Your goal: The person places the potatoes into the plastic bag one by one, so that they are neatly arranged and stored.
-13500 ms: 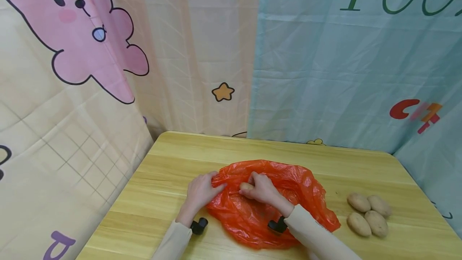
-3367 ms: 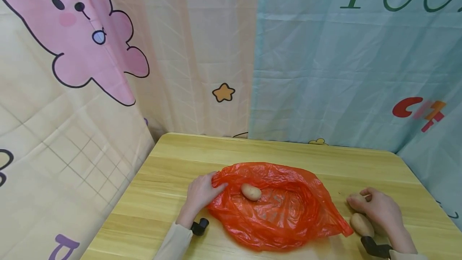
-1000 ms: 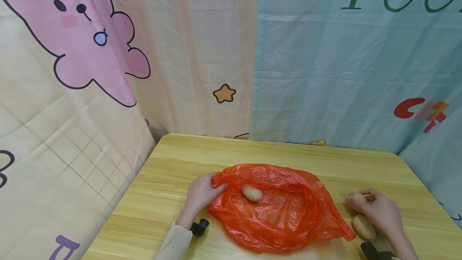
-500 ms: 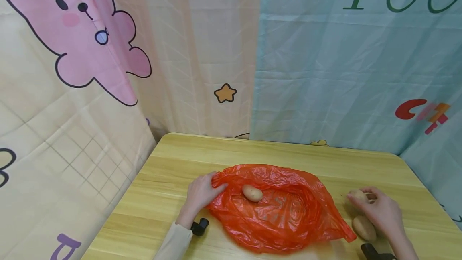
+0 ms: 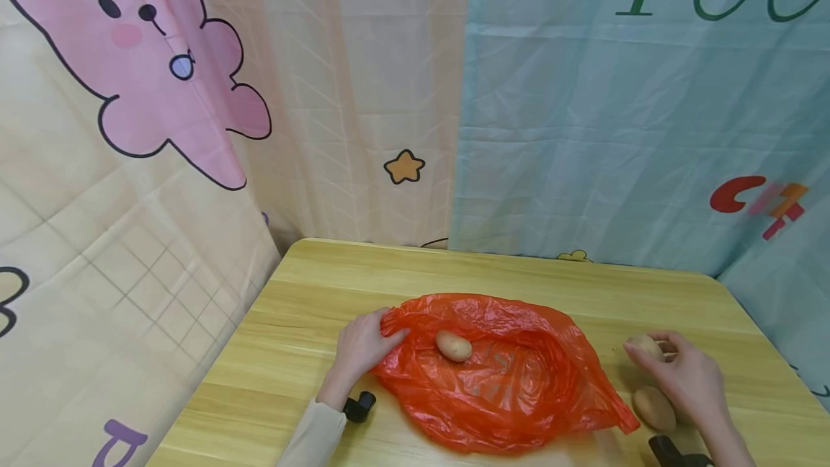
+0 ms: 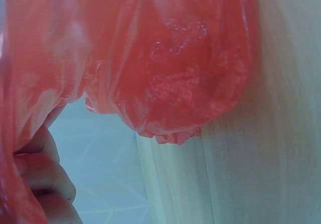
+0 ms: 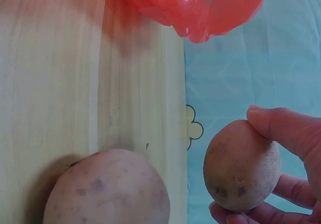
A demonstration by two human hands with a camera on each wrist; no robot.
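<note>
A red plastic bag (image 5: 493,431) lies spread on the table with its mouth open upward. My left hand (image 5: 363,343) grips the bag's left rim; in the left wrist view, curled fingers (image 6: 47,181) show against the red film. Inside the bag, toward the left, rests a potato (image 5: 453,346). To the right of the bag, my right hand (image 5: 689,375) holds another potato (image 7: 242,166) between thumb and fingers, lifted off the table. Just below that hand a further potato (image 5: 654,408) lies on the wood. Whatever lies behind the right hand is hidden.
The pale wooden table (image 5: 311,279) ends at a printed curtain (image 5: 350,121) behind and at the left. A pointed corner of the bag (image 5: 625,420) reaches close to the potato on the table. Black wrist cameras (image 5: 359,407) sit on both wrists.
Earlier my right hand was in the bag with a potato, which now lies there alone. That hand moved right to the potatoes on the table and raised one slightly. My left hand stayed put.
</note>
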